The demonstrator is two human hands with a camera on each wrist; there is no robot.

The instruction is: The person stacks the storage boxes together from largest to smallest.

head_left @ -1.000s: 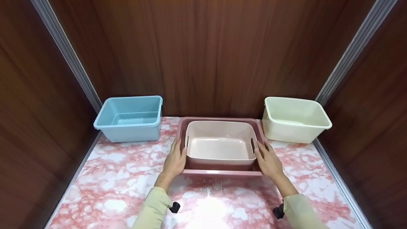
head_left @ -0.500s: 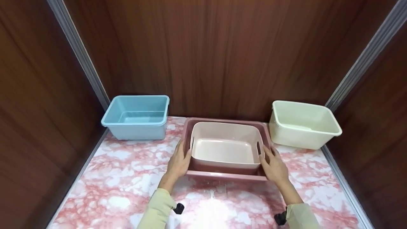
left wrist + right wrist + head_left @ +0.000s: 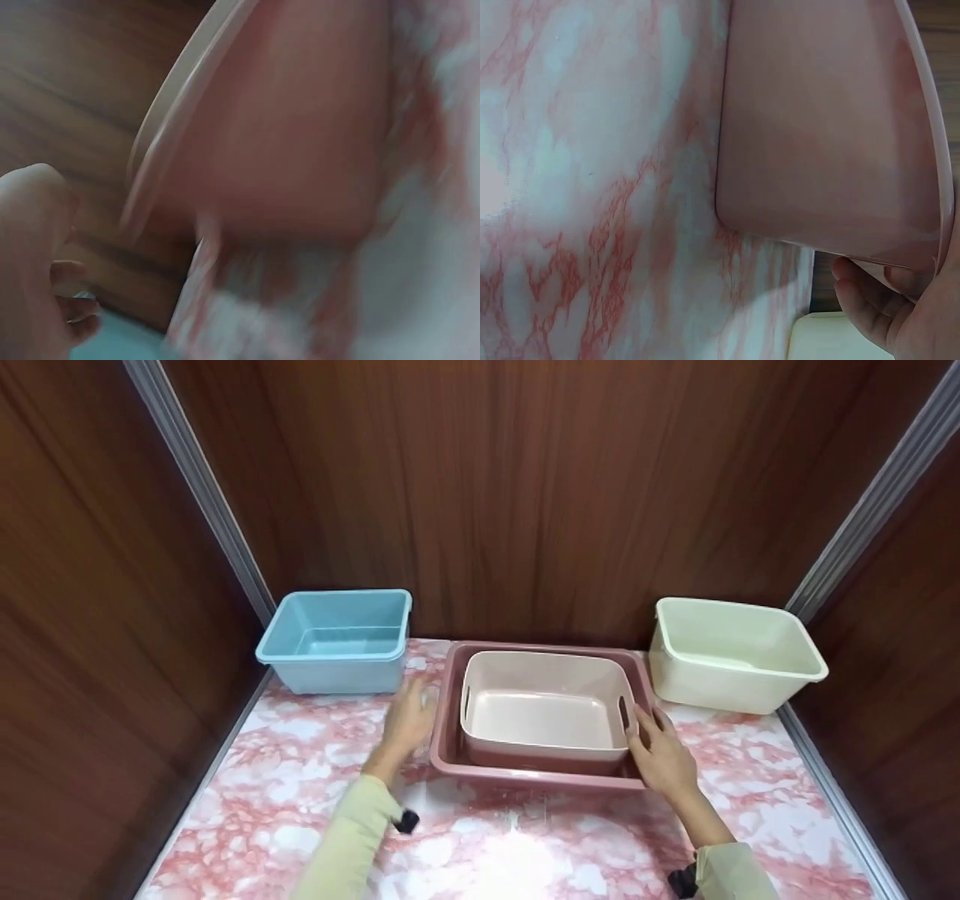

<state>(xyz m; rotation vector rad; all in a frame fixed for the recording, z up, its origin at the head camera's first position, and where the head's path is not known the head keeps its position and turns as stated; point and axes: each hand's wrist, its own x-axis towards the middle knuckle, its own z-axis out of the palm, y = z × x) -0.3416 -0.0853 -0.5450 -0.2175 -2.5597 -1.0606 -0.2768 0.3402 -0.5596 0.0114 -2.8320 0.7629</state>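
Marbled pink-and-white surface (image 3: 247, 817), mid-surface: deep-pink rectangular plastic tub (image 3: 540, 778), paler pink rectangular plastic bin (image 3: 540, 671) sitting inside, both long axes about 9-to-3. Your right hand (image 3: 664, 757) is nearer, gripping the tub's 3 o'clock rim. Your left hand (image 3: 409, 718), blurred, has loose fingers, holds nothing; tub just beside, at its 3 o'clock.

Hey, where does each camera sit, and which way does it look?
Head: on the person's head, facing forward and down at the pink tub; left hand, right hand and sleeves show.
Left wrist: on that wrist, facing the tub's outside, blurred; left hand at left edge.
Right wrist: on that wrist, facing the tub and tabletop; right hand at lower right.
Both wrist views share the tub.
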